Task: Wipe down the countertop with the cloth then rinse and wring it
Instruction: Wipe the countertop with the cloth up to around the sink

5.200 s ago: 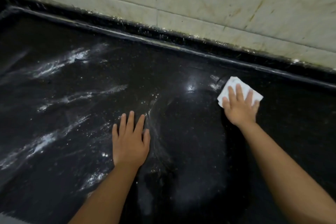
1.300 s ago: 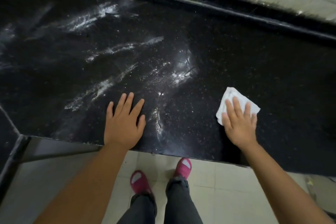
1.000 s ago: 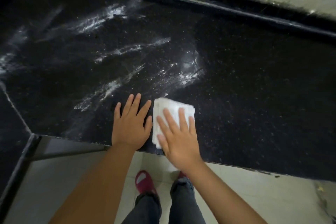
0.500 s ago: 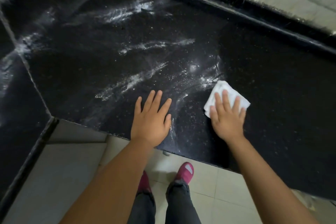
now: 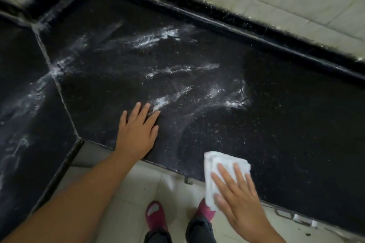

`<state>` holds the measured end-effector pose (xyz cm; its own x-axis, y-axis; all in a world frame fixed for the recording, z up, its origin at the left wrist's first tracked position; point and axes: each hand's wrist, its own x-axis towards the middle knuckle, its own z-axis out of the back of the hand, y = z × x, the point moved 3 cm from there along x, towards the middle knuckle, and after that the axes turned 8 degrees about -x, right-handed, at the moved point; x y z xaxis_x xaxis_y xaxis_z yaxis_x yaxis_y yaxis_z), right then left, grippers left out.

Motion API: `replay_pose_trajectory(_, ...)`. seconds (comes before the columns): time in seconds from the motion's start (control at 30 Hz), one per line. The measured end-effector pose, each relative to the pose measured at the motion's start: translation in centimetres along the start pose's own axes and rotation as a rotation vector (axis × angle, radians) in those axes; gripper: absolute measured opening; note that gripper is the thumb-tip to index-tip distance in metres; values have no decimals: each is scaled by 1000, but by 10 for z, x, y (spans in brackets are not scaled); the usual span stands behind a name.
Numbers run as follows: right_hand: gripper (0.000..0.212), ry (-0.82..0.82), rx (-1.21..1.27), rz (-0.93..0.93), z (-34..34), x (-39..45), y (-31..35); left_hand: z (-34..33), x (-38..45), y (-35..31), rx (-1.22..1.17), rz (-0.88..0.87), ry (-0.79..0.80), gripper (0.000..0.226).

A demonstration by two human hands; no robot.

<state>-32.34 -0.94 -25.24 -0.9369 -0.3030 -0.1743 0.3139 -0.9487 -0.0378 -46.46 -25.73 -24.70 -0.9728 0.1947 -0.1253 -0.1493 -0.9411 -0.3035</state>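
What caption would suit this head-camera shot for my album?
Right hand presses a white cloth at the black countertop's front edge; left hand rests flat beside white streaks.

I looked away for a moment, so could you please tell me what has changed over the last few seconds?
The right hand has slid the white cloth from beside the back ledge to the counter's front edge, where it now overhangs. The left hand stays flat on the counter, and the white streaks farther back remain unwiped.

Right hand (image 5: 240,201) presses cloth (image 5: 219,165) at the countertop (image 5: 276,124) edge.
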Motion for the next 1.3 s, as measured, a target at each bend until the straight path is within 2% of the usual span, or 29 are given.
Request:
replay_pose_trajectory(0.07, 46, 65, 56, -169, 0, -22, -45, -3, -1, 3, 35, -9, 15, 49)
replay_pose_trajectory(0.13, 51, 110, 138, -413, 6, -19, -80, -4, -1, 3, 30, -9, 20, 50)
replay_pose_trajectory(0.2, 69, 123, 202, -621, 13, 12, -99, -3, 0, 2, 29, -10, 16, 50)
replay_pose_trajectory(0.23, 72, 145, 211, -691, 18, 32, -101, -4, 1, 3, 25, -14, 13, 50)
replay_pose_trajectory(0.27, 65, 202, 191, -731, 19, 56, -100, -5, 1, 3, 11, -14, 10, 50)
replay_pose_trajectory(0.37, 54, 243, 165, -615, 32, 132, -63, -7, 0, 4, -47, 1, 3, 53)
replay_pose_trajectory(0.47, 54, 239, 123, -354, 36, 174, 0, -6, 1, 3, -48, 12, -39, 52)
replay_pose_trajectory(0.57, 63, 67, 10, -82, 33, 161, 58, -5, 2, 2, 13, 15, -35, 48)
replay_pose_trajectory(0.7, 49, 89, 22, 125, 8, 92, 61, -7, 2, 4, -2, 9, -24, 50)
replay_pose_trajectory(0.77, 49, 32, -4, 100, 3, 62, 28, -8, 2, 5, -44, 24, -25, 54)
replay_pose_trajectory(0.83, 49, 55, -34, -8, -1, 38, -16, -8, 1, 6, -55, 19, -39, 55)
replay_pose_trajectory(0.97, 60, 138, 52, -447, 11, 47, -99, -10, 4, 5, -7, -16, -110, 50)
replay_pose_trajectory(1.07, 52, 187, 174, -705, 28, 105, -132, -11, 4, 7, 12, -23, -153, 49)
replay_pose_trajectory(1.17, 53, 193, 199, -708, 42, 182, -128, -11, 5, 8, 16, -33, -160, 48)
replay_pose_trajectory(1.3, 54, 227, 108, -414, 49, 245, -55, -13, 6, 10, 31, -33, -145, 46)
